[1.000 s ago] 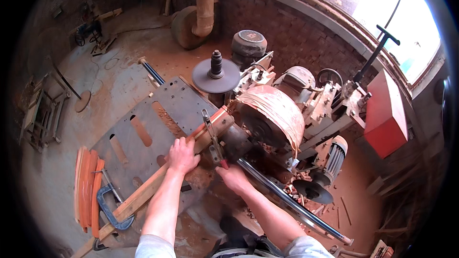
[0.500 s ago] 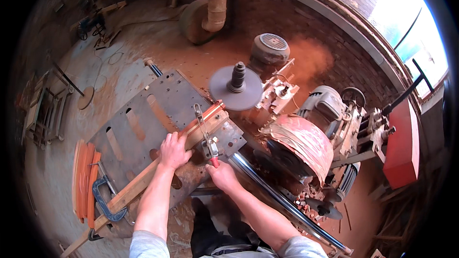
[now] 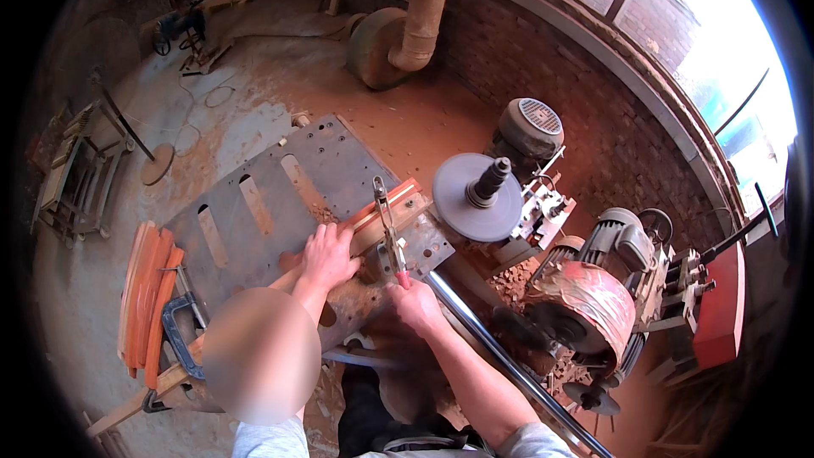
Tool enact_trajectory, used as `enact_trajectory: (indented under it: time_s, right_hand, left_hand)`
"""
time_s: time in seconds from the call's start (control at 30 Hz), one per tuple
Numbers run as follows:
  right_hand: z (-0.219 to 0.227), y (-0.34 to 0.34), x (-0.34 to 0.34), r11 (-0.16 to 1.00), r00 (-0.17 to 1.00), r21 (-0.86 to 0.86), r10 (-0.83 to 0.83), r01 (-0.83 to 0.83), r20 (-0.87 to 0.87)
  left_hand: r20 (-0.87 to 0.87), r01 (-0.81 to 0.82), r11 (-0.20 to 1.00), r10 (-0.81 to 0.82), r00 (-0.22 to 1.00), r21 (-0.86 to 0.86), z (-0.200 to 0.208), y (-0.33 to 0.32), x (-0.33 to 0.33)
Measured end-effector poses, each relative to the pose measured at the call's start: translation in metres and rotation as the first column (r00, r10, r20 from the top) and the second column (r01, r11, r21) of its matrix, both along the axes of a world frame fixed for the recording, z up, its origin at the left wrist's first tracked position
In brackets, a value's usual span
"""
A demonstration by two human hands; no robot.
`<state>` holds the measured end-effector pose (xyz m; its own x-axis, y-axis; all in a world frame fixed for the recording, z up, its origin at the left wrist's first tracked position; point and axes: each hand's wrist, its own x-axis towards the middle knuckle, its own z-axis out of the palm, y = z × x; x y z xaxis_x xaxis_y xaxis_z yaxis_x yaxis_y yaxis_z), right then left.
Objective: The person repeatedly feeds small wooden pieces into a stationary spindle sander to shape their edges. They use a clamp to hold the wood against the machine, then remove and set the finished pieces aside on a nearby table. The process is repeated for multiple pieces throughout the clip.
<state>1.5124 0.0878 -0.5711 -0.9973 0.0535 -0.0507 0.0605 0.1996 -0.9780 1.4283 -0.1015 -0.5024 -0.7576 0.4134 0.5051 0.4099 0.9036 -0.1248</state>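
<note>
My right hand (image 3: 417,301) is closed round the red handle of a metal toggle clamp (image 3: 388,222). The clamp's arm lies across a reddish wooden strip (image 3: 398,195) beside a paler wooden bar (image 3: 408,213) on a steel machine table (image 3: 227,195). My left hand (image 3: 329,256) grips the strip and bar further back, fingers curled over the top. A round blurred patch hides much of my left forearm. Just past the strip's far end, with a gap between, is a grey disc (image 3: 455,197) on an upright spindle.
More reddish strips (image 3: 144,305) lie at the table's left end, near a blue G-clamp (image 3: 176,332). A steel rail (image 3: 492,352) runs along the right. Beyond it stand a motor (image 3: 532,127) and a wrapped drum (image 3: 593,297), with wood offcuts (image 3: 513,282) nearby.
The table, with the clamped strip and both my hands, has drawn back from the disc, opening a gap. The red dust cloud behind the motor has thinned. My view has shifted.
</note>
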Motion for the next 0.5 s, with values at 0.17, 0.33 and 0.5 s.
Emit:
enact_trajectory:
  time_s: [0.17,0.33,0.5]
  right_hand:
    - [0.022,0.008,-0.025,0.903,0.935,0.327,-0.177,0.278,-0.308]
    - [0.102,0.035,-0.031,0.97,0.942,-0.049,0.243,-0.238,0.232]
    - [0.103,0.029,-0.037,0.956,0.931,-0.289,0.143,-0.042,0.336]
  left_hand:
    - [0.215,-0.106,0.98,0.068,0.974,0.166,0.015,0.009,-0.056]
    - [0.51,-0.158,0.987,0.147,0.847,-0.022,0.046,-0.012,-0.103]
    - [0.735,-0.112,0.98,-0.045,0.676,0.162,0.021,-0.008,-0.154]
